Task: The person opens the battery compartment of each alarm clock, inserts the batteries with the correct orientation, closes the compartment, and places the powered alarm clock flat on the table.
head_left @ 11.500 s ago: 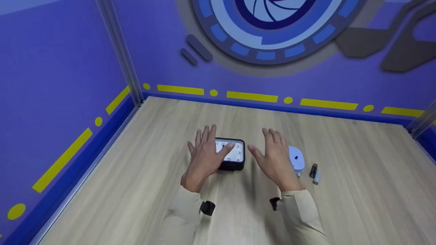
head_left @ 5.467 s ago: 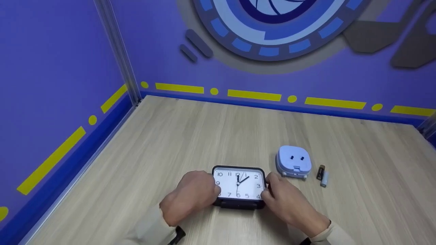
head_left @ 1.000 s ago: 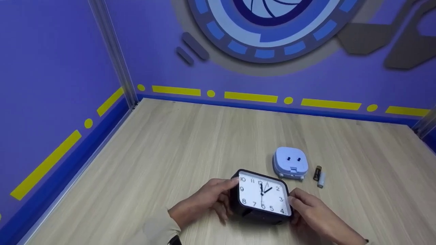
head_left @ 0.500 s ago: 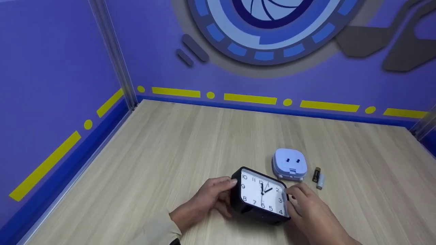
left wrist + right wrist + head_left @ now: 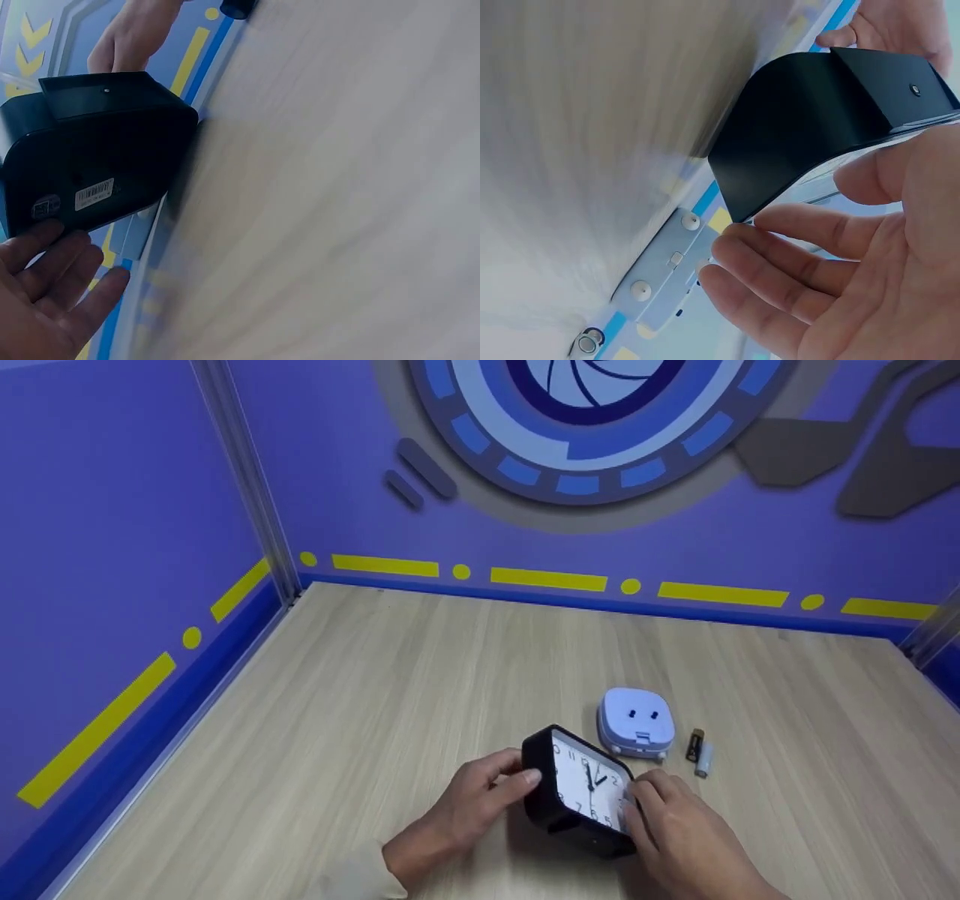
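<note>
A black square desk clock [image 5: 583,787] with a white face is tilted back and turned toward the right. My left hand [image 5: 472,799] holds its left side, thumb on the side near the front. In the left wrist view, the fingers of that hand [image 5: 52,292] lie at the clock's black back, which bears a barcode label [image 5: 94,194]. My right hand [image 5: 686,829] grips the right edge of the face with thumb and fingertips. The right wrist view shows this hand [image 5: 840,262] close up, fingertips along the frame's edge.
A pale blue rounded case [image 5: 637,716] with two black dots and a latch sits just behind the clock. Right of it lie a black-and-gold battery [image 5: 695,745] and a grey battery [image 5: 703,760]. Blue printed walls [image 5: 547,540] bound the wooden table [image 5: 405,660].
The clock has turned further toward the right, so its left side shows more. My right hand has shifted up and over onto the face's edge. Case and batteries stay put.
</note>
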{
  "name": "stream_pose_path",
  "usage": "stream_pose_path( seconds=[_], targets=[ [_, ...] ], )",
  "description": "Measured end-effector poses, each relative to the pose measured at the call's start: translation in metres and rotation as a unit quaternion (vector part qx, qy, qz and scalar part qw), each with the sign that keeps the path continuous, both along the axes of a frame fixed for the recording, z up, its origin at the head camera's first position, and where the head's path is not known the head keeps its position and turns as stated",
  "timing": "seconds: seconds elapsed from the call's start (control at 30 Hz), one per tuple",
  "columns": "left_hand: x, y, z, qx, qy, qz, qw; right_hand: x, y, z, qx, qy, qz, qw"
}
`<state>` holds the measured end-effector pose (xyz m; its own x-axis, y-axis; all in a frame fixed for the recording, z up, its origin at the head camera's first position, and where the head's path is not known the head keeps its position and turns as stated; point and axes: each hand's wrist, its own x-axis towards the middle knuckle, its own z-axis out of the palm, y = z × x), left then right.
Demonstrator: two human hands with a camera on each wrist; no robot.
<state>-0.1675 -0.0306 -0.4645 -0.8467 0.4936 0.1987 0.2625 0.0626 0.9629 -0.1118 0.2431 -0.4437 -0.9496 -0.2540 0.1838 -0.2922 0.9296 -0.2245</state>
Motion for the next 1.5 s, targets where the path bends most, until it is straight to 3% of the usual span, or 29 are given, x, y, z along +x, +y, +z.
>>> stream_pose_path(
  seconds=[0.23,0.43,0.63,0.8,1.03,1.27,1.5],
  targets=[
    [0.005,0.004,0.005,-0.051,0.063,-0.008,0.9967,0.002,-0.001,-0.002,0.01,0.029,0.005,0.9995],
    [0.009,0.006,0.01,-0.099,0.125,0.0,0.9872,0.001,-0.002,0.0,0.005,-0.03,-0.01,0.9995],
    [0.011,0.006,0.011,-0.103,0.133,-0.01,0.9857,0.0,-0.002,0.002,0.0,-0.062,-0.007,0.998],
    [0.013,0.007,0.011,-0.127,0.161,-0.015,0.9786,-0.001,-0.001,0.001,-0.012,-0.086,0.012,0.9962],
    [0.015,0.009,0.012,-0.15,0.175,-0.012,0.973,-0.003,-0.002,0.004,-0.064,-0.159,0.002,0.9853],
    [0.015,0.011,0.013,-0.15,0.193,-0.018,0.9695,0.0,-0.002,0.007,-0.105,-0.183,-0.019,0.9772],
    [0.016,0.011,0.012,-0.144,0.215,-0.026,0.9657,-0.001,0.002,0.007,-0.103,-0.185,0.019,0.9771]
  ],
)
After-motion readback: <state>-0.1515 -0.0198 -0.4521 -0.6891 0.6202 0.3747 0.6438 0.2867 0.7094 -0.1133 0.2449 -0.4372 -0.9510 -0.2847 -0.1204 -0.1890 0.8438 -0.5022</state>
